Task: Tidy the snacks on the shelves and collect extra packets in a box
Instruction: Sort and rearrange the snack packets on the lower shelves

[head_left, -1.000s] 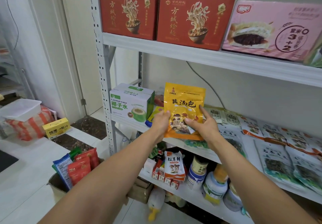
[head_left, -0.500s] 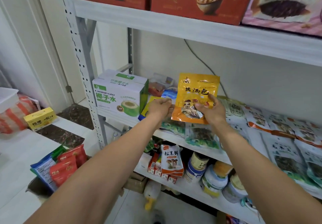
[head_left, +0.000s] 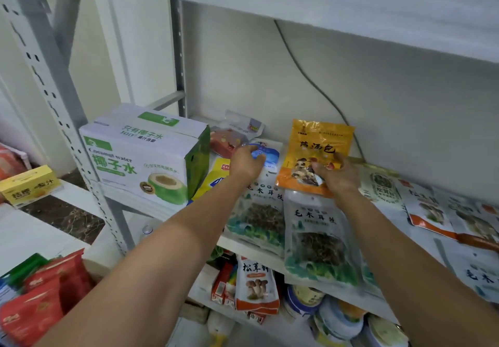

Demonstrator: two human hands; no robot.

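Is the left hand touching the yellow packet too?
Apart. The head view shows the left hand on a blue and white packet, clear of the yellow packet in the right hand.

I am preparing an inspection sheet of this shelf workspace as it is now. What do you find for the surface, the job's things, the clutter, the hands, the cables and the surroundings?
Surface: middle shelf, white, mostly covered with flat packets.
Job's things: yellow packet held upright; blue-and-white packet lying behind; two green packets flat at the front edge.
Clutter: coconut water box at the shelf's left end; reddish packets behind it.
Hands: left hand grips the blue-and-white packet; right hand grips the yellow packet's lower part.
Cables: dark cable runs down the wall behind the shelf.
Surroundings: jars on the lower shelf; red packets lower left.
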